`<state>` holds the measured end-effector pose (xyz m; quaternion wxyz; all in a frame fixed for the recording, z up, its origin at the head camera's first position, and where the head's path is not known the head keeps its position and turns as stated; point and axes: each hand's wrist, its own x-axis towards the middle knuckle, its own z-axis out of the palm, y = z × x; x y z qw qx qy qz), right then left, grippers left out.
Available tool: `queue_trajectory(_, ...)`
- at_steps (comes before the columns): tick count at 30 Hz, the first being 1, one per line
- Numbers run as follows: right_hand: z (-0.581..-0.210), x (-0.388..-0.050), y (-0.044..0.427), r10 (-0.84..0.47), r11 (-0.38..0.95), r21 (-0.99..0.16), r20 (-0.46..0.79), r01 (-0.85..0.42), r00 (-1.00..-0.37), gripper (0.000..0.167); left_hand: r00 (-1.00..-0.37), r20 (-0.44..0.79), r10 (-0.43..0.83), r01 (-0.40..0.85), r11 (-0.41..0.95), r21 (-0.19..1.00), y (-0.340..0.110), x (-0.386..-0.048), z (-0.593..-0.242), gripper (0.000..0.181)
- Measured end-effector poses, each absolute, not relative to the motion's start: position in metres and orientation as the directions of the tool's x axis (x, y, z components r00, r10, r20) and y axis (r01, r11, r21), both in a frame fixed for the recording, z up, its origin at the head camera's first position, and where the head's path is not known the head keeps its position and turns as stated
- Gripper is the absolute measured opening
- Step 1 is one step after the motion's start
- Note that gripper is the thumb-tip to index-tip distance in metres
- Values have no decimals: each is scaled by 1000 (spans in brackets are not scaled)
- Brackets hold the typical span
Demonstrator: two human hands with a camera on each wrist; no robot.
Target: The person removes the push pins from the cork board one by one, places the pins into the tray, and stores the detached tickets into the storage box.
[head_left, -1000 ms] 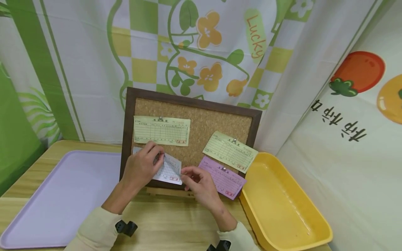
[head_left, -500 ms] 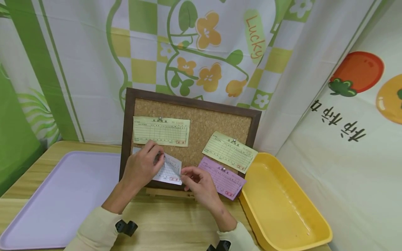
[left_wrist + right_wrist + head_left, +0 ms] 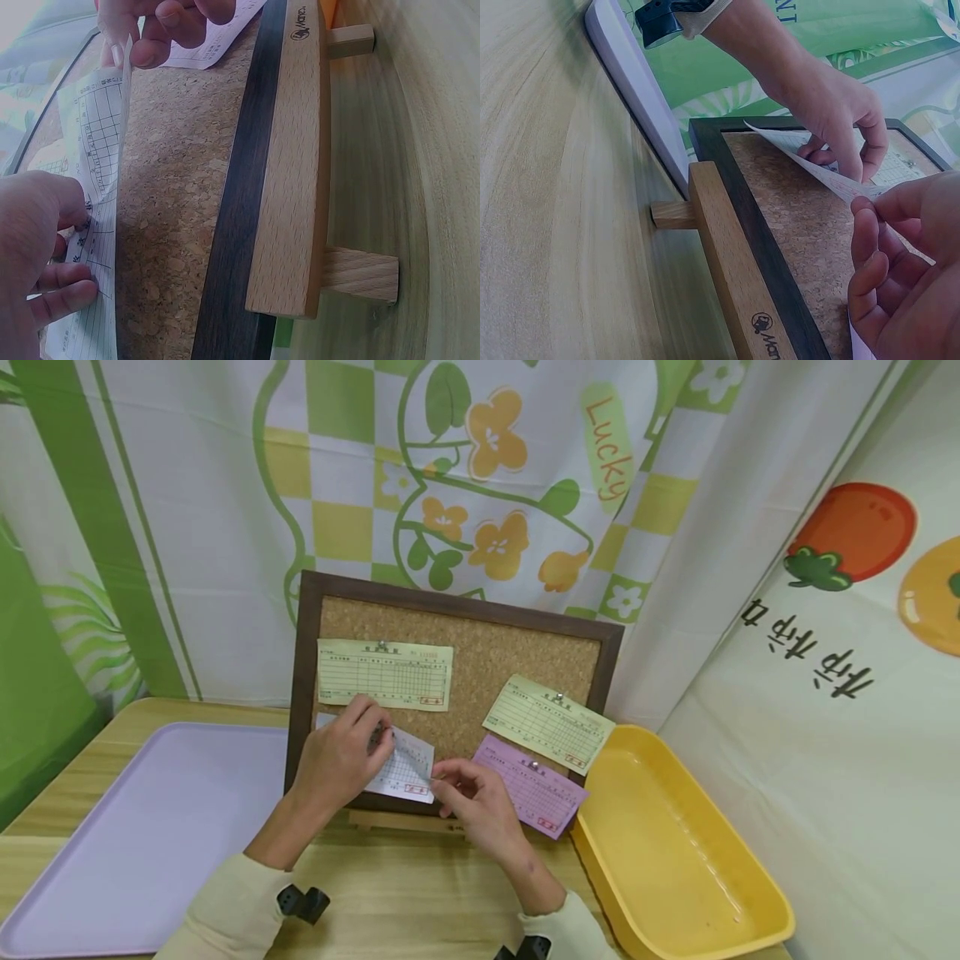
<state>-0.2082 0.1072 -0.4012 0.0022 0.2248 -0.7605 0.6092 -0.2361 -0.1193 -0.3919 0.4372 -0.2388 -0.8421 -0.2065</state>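
A: On the cork board [image 3: 480,643], where is the white slip [image 3: 405,775]?

B: Toward 8 o'clock from the board's centre, just below the left green slip [image 3: 384,675]; its lower edge stands away from the cork.

A: And the fingers?

B: Left hand [image 3: 341,756], at 8 o'clock: fingers bent in against the white slip; whether they pinch anything cannot be told. Right hand [image 3: 480,797], near 6 o'clock: thumb and forefinger closed together, pinching the white slip's right edge.

A: The surroundings?

B: The right green slip [image 3: 549,724], between 3 and 4 o'clock; the purple slip [image 3: 531,785], between 4 and 5; beyond the board, a yellow tray [image 3: 675,827] at 4, a lavender tray [image 3: 165,835] at 8.
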Motion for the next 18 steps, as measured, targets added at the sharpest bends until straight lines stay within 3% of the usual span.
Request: queue_trajectory(18, -402, -208, 109, -341, 159, -927, 270, -339, -900, 14, -512, 832, 214, 578, 802, 149, -118, -237, -391, 9)
